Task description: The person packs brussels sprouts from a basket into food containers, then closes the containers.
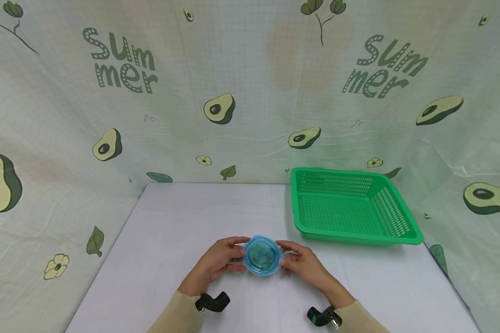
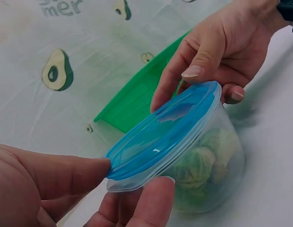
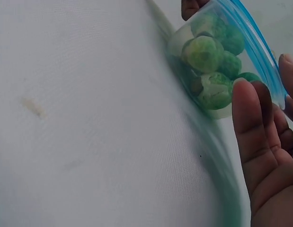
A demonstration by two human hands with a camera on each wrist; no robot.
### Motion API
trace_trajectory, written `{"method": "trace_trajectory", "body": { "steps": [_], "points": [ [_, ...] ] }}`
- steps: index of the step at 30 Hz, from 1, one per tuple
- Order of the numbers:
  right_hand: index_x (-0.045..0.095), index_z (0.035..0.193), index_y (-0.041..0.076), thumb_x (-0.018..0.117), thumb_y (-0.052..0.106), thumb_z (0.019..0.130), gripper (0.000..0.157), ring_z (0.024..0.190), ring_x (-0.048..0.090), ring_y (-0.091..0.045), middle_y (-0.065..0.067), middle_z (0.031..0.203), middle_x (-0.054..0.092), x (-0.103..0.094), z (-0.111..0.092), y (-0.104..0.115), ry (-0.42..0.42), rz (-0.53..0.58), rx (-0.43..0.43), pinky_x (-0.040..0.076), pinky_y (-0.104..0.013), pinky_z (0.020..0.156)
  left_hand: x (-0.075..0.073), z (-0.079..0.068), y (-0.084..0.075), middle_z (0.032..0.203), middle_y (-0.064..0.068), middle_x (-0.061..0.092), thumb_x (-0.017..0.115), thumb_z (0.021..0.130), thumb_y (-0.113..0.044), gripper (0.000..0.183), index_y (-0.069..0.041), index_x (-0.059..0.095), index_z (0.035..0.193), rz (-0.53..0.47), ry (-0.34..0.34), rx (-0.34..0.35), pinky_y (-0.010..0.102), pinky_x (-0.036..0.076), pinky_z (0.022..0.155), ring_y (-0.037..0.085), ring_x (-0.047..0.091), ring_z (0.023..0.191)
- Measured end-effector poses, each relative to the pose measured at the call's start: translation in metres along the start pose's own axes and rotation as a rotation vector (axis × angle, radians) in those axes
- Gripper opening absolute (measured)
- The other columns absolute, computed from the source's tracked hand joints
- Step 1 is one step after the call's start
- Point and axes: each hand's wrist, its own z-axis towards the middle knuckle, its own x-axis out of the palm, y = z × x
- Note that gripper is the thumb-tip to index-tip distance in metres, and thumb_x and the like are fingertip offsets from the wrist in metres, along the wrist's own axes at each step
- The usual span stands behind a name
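Observation:
A clear round plastic container [image 2: 234,156] with a blue lid [image 1: 261,255] stands on the table near its front middle. Several Brussels sprouts [image 3: 203,54] show through its wall. From the left, my left hand [image 1: 222,260] pinches the rim, thumb at the lid's edge and fingers beneath in the left wrist view. On the opposite side my right hand [image 1: 303,264] grips the edge, its thumb [image 2: 199,67] by the lid and other fingers along the container's side. The lid lies over the container's top, its rim close against the clear rim.
A green plastic basket [image 1: 354,208] with slotted walls stands at the back right of the white table [image 1: 183,217]. Behind and beside the table hangs a pale curtain [image 1: 250,60] printed with avocados.

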Motion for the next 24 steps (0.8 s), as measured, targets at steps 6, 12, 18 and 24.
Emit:
{"method": "trace_trajectory", "body": {
  "steps": [6, 12, 18, 24],
  "points": [
    [0.060, 0.140, -0.007, 0.071, 0.010, 0.100, 0.044, 0.072, 0.067, -0.017, -0.016, 0.108, 0.059, 0.009, 0.007, 0.003, -0.148, -0.017, 0.072, 0.065, -0.038, 0.062, -0.001, -0.001, 0.000, 0.111, 0.011, 0.059, 0.072, 0.092, 0.007, 0.070, -0.010, 0.051, 0.156, 0.004, 0.048, -0.005, 0.040, 0.067, 0.085, 0.020, 0.069, 0.090],
    [0.062, 0.136, -0.008, 0.069, 0.014, 0.103, 0.040, 0.065, 0.064, -0.017, -0.011, 0.098, 0.061, 0.016, 0.010, 0.007, -0.216, -0.005, 0.107, 0.063, -0.035, 0.058, 0.002, -0.002, 0.000, 0.113, 0.013, 0.054, 0.075, 0.088, 0.012, 0.088, -0.015, 0.040, 0.164, 0.017, 0.103, -0.012, 0.044, 0.065, 0.091, 0.023, 0.070, 0.091],
    [0.042, 0.153, -0.009, 0.075, 0.004, 0.096, 0.067, 0.069, 0.061, -0.009, -0.016, 0.116, 0.047, 0.012, 0.004, 0.007, -0.059, 0.087, 0.056, 0.062, -0.034, 0.062, 0.002, -0.001, 0.003, 0.110, 0.010, 0.058, 0.069, 0.100, -0.002, 0.068, -0.015, 0.044, 0.162, -0.008, 0.105, -0.012, 0.042, 0.066, 0.090, 0.020, 0.071, 0.093],
    [0.038, 0.154, -0.010, 0.077, 0.001, 0.092, 0.074, 0.072, 0.062, -0.008, -0.022, 0.121, 0.049, 0.011, 0.002, 0.009, -0.043, 0.095, 0.082, 0.062, -0.032, 0.063, 0.004, -0.002, 0.007, 0.103, 0.009, 0.061, 0.069, 0.100, 0.000, 0.067, -0.006, 0.042, 0.161, -0.006, 0.077, 0.020, 0.041, 0.066, 0.087, 0.018, 0.074, 0.088]
  ]
}}
